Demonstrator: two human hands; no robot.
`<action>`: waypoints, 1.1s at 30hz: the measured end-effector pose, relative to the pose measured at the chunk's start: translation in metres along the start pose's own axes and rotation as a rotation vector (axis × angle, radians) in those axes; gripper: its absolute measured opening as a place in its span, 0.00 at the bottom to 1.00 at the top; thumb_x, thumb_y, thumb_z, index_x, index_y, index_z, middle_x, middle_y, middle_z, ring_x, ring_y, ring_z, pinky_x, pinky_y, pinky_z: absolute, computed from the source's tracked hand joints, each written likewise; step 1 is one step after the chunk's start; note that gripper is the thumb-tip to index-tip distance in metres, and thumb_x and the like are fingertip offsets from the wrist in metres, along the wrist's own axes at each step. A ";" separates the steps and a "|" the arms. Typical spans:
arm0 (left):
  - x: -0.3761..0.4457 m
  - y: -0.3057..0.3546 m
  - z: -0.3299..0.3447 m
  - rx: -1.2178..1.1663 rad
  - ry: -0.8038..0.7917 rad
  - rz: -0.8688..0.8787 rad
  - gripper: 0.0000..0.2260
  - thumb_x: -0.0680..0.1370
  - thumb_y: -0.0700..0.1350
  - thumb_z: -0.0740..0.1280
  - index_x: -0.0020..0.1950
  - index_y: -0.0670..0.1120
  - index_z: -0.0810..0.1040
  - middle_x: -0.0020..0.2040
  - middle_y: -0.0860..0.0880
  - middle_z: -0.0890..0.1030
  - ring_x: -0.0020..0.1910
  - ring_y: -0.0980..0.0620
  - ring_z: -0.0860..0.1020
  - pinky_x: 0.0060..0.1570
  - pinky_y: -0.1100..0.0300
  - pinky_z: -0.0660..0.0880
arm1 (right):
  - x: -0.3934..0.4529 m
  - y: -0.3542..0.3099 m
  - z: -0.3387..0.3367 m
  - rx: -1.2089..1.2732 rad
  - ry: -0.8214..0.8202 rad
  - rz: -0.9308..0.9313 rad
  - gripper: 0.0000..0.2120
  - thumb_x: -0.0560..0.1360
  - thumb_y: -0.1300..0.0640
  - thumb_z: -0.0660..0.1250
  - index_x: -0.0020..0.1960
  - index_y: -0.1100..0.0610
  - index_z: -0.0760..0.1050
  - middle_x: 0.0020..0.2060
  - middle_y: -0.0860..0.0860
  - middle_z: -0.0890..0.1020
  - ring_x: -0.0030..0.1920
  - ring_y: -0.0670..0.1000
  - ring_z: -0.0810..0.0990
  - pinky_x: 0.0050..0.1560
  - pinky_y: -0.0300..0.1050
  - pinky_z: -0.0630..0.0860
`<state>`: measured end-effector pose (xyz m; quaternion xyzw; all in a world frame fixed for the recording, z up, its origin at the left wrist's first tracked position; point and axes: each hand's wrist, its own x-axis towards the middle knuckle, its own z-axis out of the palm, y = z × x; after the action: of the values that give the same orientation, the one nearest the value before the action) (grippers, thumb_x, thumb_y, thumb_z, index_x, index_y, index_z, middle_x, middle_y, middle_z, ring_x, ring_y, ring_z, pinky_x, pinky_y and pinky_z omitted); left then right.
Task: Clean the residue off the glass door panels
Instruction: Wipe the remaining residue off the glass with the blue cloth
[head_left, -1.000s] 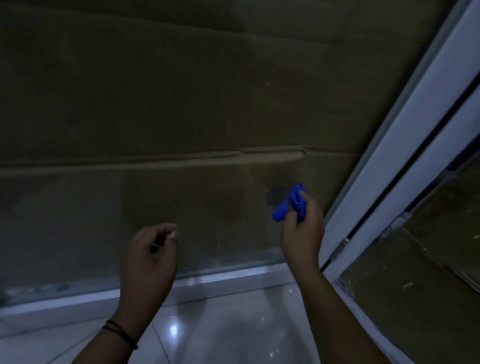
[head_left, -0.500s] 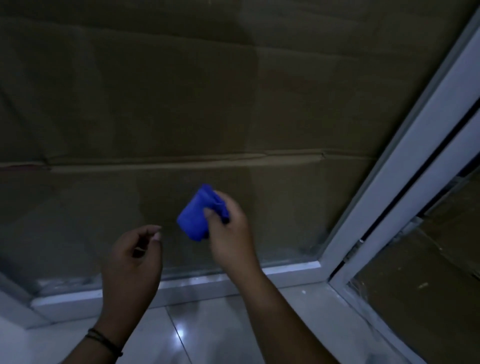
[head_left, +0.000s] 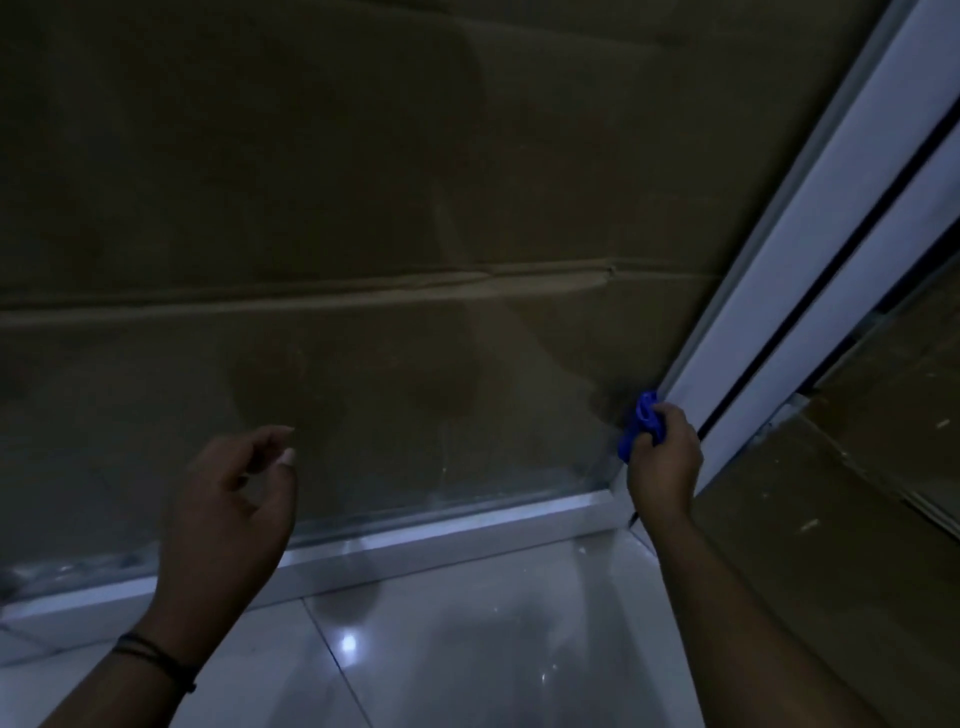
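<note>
Head view, dim light. Right hand (head_left: 662, 460) grips a bunched blue cloth (head_left: 641, 423), fingers curled round it, pressing it to the glass (head_left: 363, 395) at the panel's lower right corner, touching the white frame (head_left: 769, 332). Left hand (head_left: 228, 499) hangs in front of the glass, fingers loosely curled, holding nothing; a dark band (head_left: 156, 654) sits on its wrist. Faint streaks and cloudy residue (head_left: 447, 457) show low on the pane above the bottom rail (head_left: 441, 525); a second panel (head_left: 857, 467) to the right shows pale specks. Brown cardboard (head_left: 311, 156) lies behind the glass. Glossy tiles (head_left: 467, 649) underfoot. Risks, as judged: the wadded cloth likely bridges the corner and skips residue tucked along the frame; low light hides smears, so patches may be missed; the cloth, once loaded, may smear rather than lift; the shiny floor could be slippery while leaning in.
</note>
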<state>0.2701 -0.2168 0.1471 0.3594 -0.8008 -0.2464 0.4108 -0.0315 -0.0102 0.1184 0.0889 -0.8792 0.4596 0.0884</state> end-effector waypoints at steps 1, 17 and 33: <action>0.000 -0.003 -0.001 0.012 0.003 -0.005 0.07 0.76 0.40 0.67 0.53 0.45 0.80 0.43 0.51 0.77 0.41 0.54 0.74 0.40 0.64 0.68 | 0.000 -0.004 0.005 0.012 0.005 -0.008 0.17 0.72 0.72 0.58 0.59 0.65 0.73 0.54 0.64 0.75 0.53 0.62 0.74 0.54 0.51 0.70; -0.010 -0.010 -0.003 0.047 0.057 -0.047 0.06 0.76 0.40 0.68 0.51 0.48 0.80 0.40 0.55 0.75 0.38 0.61 0.73 0.40 0.69 0.67 | -0.171 -0.119 0.104 0.344 -0.590 -0.290 0.13 0.75 0.64 0.62 0.58 0.54 0.74 0.56 0.50 0.73 0.50 0.46 0.72 0.50 0.34 0.68; 0.001 -0.010 0.014 0.065 0.002 -0.040 0.07 0.77 0.40 0.67 0.54 0.45 0.80 0.45 0.50 0.77 0.43 0.52 0.74 0.39 0.61 0.68 | 0.000 0.037 0.015 -0.018 -0.085 -0.025 0.16 0.72 0.72 0.59 0.59 0.65 0.73 0.54 0.63 0.76 0.52 0.59 0.74 0.50 0.42 0.66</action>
<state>0.2622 -0.2219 0.1334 0.3890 -0.8006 -0.2279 0.3946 -0.0419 -0.0017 0.0809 0.1185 -0.8850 0.4465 0.0577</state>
